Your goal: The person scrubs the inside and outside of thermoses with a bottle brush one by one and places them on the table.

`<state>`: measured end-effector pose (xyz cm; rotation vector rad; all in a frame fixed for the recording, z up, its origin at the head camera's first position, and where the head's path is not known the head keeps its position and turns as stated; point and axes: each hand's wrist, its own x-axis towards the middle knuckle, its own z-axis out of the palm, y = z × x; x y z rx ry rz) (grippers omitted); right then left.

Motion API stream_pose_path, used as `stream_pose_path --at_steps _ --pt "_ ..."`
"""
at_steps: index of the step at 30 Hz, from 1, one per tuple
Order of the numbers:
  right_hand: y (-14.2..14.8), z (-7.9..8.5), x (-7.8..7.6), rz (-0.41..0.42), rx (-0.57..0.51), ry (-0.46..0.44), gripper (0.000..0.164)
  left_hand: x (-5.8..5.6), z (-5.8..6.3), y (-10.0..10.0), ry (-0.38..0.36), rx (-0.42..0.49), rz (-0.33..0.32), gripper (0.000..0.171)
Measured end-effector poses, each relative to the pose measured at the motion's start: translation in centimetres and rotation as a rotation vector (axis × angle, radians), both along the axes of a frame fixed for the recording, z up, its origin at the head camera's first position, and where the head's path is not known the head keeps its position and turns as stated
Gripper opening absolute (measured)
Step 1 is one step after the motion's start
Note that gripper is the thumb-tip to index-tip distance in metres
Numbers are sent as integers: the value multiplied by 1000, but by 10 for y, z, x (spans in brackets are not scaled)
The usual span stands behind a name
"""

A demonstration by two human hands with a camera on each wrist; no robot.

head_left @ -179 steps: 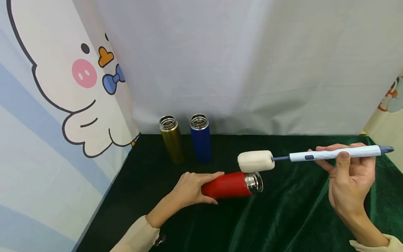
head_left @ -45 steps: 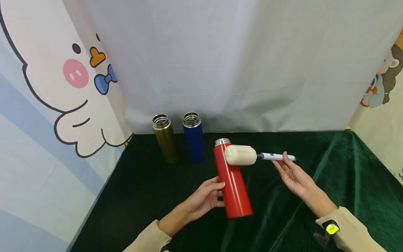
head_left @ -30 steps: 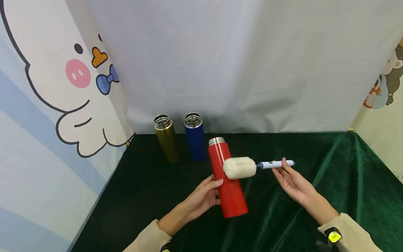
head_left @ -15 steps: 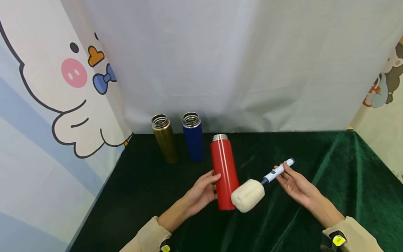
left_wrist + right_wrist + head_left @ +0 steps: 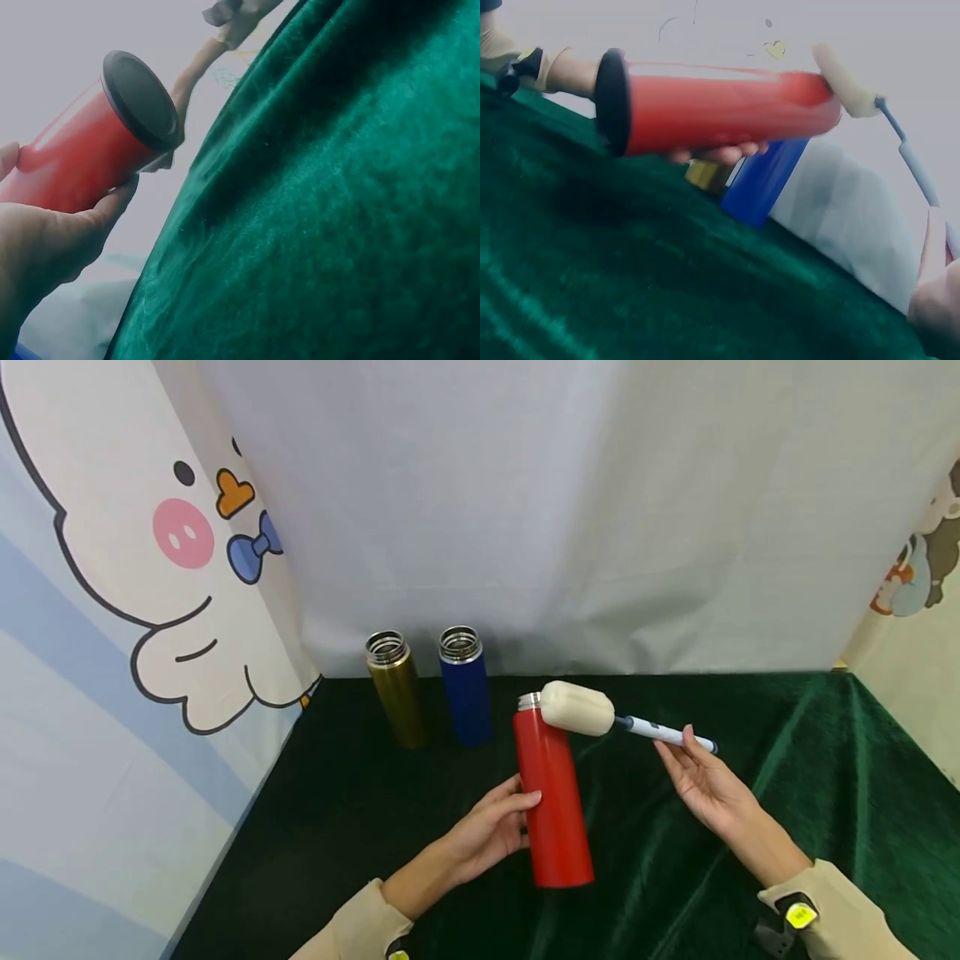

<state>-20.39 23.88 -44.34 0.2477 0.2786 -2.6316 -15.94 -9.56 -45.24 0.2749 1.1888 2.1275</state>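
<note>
My left hand (image 5: 491, 828) grips a red bottle (image 5: 553, 802) around its middle, holding it raised above the cloth. The bottle leans a little left at its steel mouth, and its dark base shows in the left wrist view. My right hand (image 5: 708, 781) pinches the pale blue handle of a bottle brush (image 5: 663, 732) between thumb and fingers. The brush's cream sponge head (image 5: 577, 708) lies against the outside of the bottle near the mouth. In the right wrist view the sponge (image 5: 846, 81) also meets the red bottle (image 5: 727, 109) at its mouth end.
A gold bottle (image 5: 401, 702) and a blue bottle (image 5: 467, 697) stand uncapped at the back left of the green velvet cloth (image 5: 750, 810). A white curtain (image 5: 525, 510) hangs behind them. A cartoon-printed sheet (image 5: 112, 677) rises on the left.
My left hand has lifted the red bottle from lying on its side to nearly upright. The sponge has slid along its outside, down to the base half a second ago, and is now up near the mouth.
</note>
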Motion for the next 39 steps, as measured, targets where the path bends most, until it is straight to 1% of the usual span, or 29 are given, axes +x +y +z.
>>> stream_pose_path --at_steps 2,6,9,11,12,14,17,20,22,24,26,28,30,33,36,39 --pt "2 -4 2 40 60 5 17 0 0 -1 7 12 8 55" --pt "8 -17 8 178 171 87 29 -1 1 -3 8 38 35 56" --pt "12 -26 13 264 196 164 36 -1 3 -5 -7 58 53 54" --pt "13 -31 14 291 206 197 38 -2 4 -6 -14 67 55 53" --pt "12 -32 14 294 215 210 39 -1 4 -6 -18 71 53 52" --pt "11 -31 12 284 228 200 38 -1 4 -7 -17 68 48 50" --pt "8 -22 7 227 255 125 34 0 3 -7 -1 46 34 49" --pt "4 -8 -1 134 246 39 26 -1 3 -6 15 13 12 50" --pt "0 2 -7 64 206 1 18 -1 4 -6 21 -3 -4 52" --pt "-2 10 -11 1 142 -26 12 -1 5 -6 25 -10 -24 53" --pt "-4 15 -13 -47 86 -51 15 -1 6 -5 34 -10 -42 53" --pt "-5 17 -13 -66 50 -71 20 0 6 -4 42 -5 -47 53" --pt "-4 16 -11 -61 45 -79 17 2 6 -4 53 -1 -43 53" --pt "-2 10 -4 -13 70 -76 11 4 5 -5 51 11 -18 53" --pt "2 3 2 64 134 -36 18 3 5 -7 49 39 7 53" --pt "5 -5 7 161 188 24 23 2 5 -8 46 79 33 52"
